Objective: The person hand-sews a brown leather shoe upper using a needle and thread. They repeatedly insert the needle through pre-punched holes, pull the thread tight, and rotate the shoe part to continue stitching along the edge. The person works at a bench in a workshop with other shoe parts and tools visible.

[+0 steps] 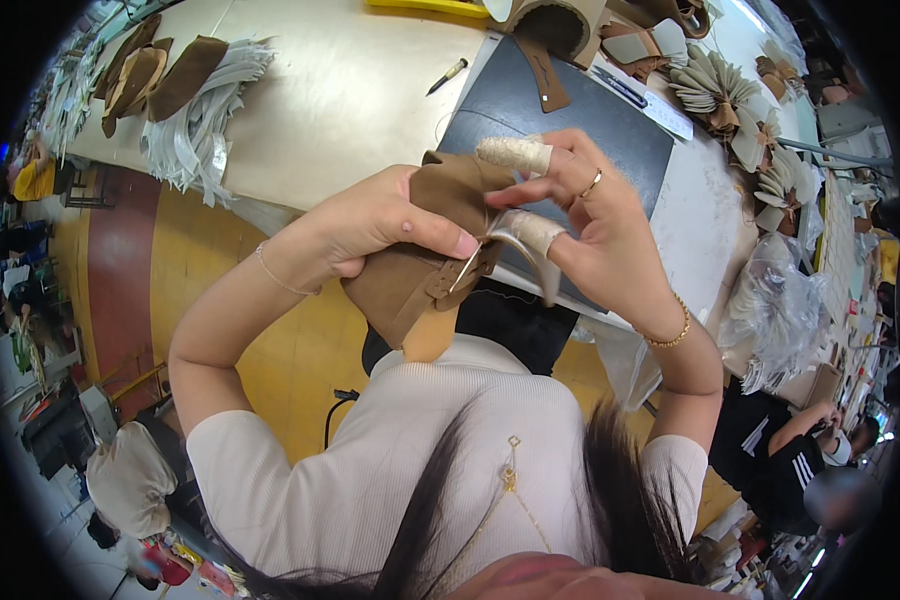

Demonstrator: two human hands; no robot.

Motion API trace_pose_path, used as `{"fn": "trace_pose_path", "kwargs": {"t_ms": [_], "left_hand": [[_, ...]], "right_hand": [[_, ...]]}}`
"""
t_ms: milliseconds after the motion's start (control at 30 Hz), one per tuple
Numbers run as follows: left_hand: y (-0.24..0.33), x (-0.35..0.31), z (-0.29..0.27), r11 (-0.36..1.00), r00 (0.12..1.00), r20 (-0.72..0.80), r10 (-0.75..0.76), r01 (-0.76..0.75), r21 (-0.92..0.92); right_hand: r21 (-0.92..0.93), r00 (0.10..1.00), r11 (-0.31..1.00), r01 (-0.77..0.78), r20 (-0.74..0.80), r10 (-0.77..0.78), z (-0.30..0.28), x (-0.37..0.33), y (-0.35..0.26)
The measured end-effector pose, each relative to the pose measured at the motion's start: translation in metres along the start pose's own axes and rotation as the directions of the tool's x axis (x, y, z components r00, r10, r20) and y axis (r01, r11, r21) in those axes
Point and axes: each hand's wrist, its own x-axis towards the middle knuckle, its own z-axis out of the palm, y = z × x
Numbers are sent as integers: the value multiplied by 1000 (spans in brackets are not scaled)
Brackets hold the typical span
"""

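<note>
Two bare hands are engaged on one brown leather piece [395, 285], which is held clear of the desk [340, 80], between the torso and the near edge of a dark mat [610, 130]. The piece is gripped from the left by the left hand [385, 210], its thumb being pressed along the upper face beside a seam. At the right side, a curved pale-edged flap [542, 262] is met by the taped thumb of the right hand [600, 220]; whether the right grip is closed on a thread or only opened around the edge cannot be told. A thin pale needle-like item [465, 268] is seen slanting across the seam, just beside the left thumb tip.

Risks are judged as follows. The left thumb could be pricked if the thin item is a sharp point and is driven toward it. The seam could be drawn crooked if the left grip is slackened and the leather is allowed to twist, no support being given from beneath by the desk. The flap could be creased or overstretched should it be pulled unevenly by the right hand.
</note>
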Motion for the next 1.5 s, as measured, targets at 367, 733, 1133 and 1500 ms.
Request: {"fn": "trace_pose_path", "kwargs": {"t_ms": [367,733,1133,1500], "left_hand": [[-19,24,-6,959,995,49,90,-73,-275],[-29,35,-12,963,951,-164,264,-250,101],[-36,1,6,918,851,-349,392,-340,201],[-7,-43,-107,617,12,-626,780,-185,765]], "right_hand": [[-742,697,376,555,168,-697,10,4,24],[-654,757,607,452,-78,-648,26,13,41],[416,562,379,827,-647,-516,-143,-113,-71],[217,402,468,856,-849,-343,-242,-306,-119]]}}
